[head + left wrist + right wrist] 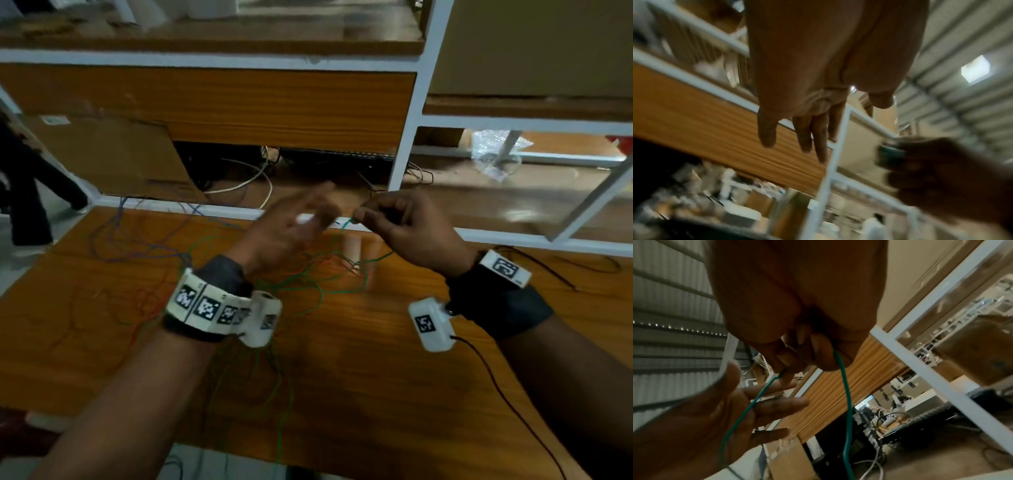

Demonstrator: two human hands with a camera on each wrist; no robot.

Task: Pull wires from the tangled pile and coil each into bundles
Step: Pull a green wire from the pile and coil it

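The right hand is curled, fingertips pinching a green wire above the worktop. In the right wrist view two runs of the wire drop from that pinch: one from the fingertips, one from deeper in the curled fingers, so a loop seems to sit in the grip, though its turns are hidden. The left hand is blurred, fingers straight and spread, holding nothing; in the right wrist view the thinner run crosses in front of its fingers, and whether it touches them I cannot tell.

From the pinch the wire falls toward 7 o'clock in the head view, down into the pile of green, blue and red strands, which lies on the worktop at 7 to 9 o'clock of the hands, and further strands hang over the near edge. So the free length runs down and left, on the left hand's side, and the left hand is the nearer one to take it. My guess is that the next move needs that hand to catch the slack just below the pinch and bring it round.

Writing: only square coded markers on both wristbands; no brand or legible text. A pale cylinder stands on the worktop beneath the hands.
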